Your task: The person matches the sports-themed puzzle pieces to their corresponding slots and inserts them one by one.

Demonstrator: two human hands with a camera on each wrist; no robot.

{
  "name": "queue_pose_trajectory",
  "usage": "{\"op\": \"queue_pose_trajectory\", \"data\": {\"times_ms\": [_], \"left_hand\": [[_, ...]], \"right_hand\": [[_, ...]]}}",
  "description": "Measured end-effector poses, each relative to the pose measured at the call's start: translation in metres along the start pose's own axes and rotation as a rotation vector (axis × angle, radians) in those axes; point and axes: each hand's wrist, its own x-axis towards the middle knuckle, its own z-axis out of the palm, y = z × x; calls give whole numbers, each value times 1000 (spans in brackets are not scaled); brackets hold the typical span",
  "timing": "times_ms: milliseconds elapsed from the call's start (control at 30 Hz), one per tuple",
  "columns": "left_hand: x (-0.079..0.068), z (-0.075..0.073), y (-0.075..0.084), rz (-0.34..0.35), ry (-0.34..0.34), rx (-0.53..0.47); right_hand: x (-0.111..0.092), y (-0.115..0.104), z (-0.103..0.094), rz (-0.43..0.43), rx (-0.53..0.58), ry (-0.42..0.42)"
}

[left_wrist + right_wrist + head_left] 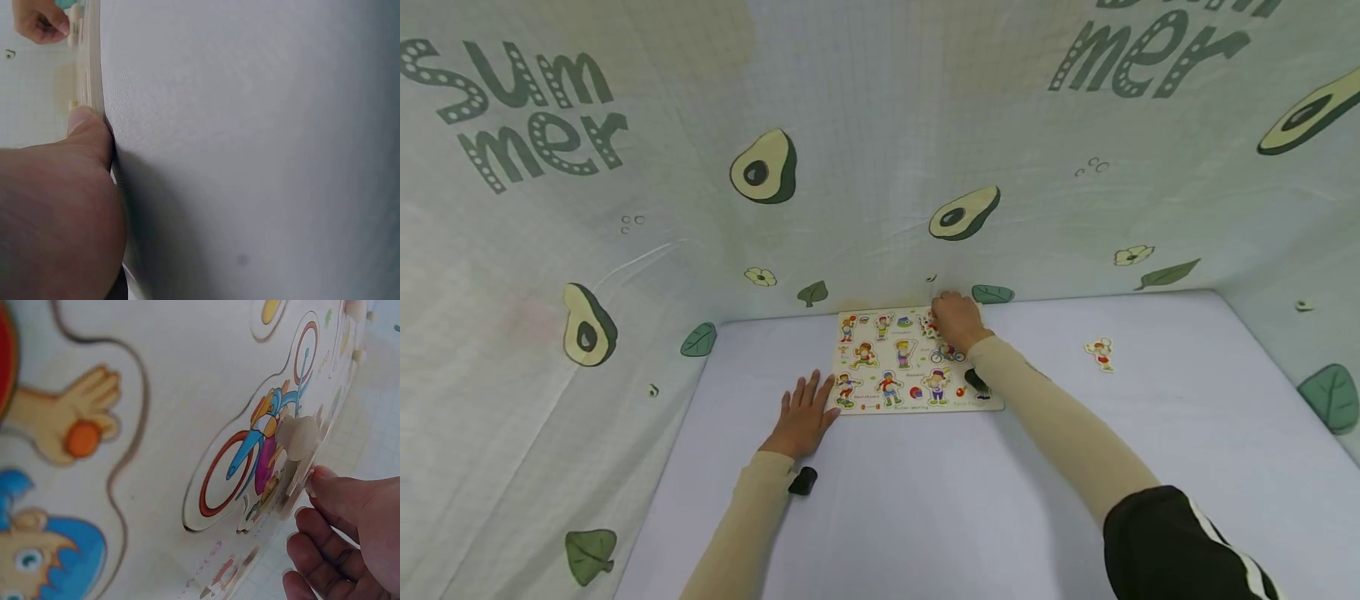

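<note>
A wooden picture puzzle board [872,383] with several sports-figure pieces lies at the back of the table. My left hand [805,417] rests flat at its near left corner, fingers spread. In the left wrist view, the left thumb [87,128] touches the board's edge. Over the board's far right part, my right hand [958,321] has curled fingers and pinches a small figure puzzle piece [928,325]. The right wrist view shows the right thumb [331,487] at that piece's edge, beside a cyclist piece [265,434] with a pale knob. The hand partly hides the held piece.
A loose figure piece [1101,354] lies on the white table [925,500], to the right of the board. Behind the table hangs a pale cloth [865,167] printed with avocados and leaves, close to the board's far edge.
</note>
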Motion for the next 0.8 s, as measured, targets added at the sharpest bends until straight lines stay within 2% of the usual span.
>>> {"op": "queue_pose_trajectory", "data": {"times_ms": [267, 467, 800], "left_hand": [[-2, -2, 2, -4, 6, -1], [-3, -2, 3, 1, 11, 3], [-2, 1, 0, 16, 21, 1]], "right_hand": [[4, -4, 6, -3, -26, -4], [5, -8, 3, -9, -34, 12], [9, -9, 8, 22, -91, -19]]}}
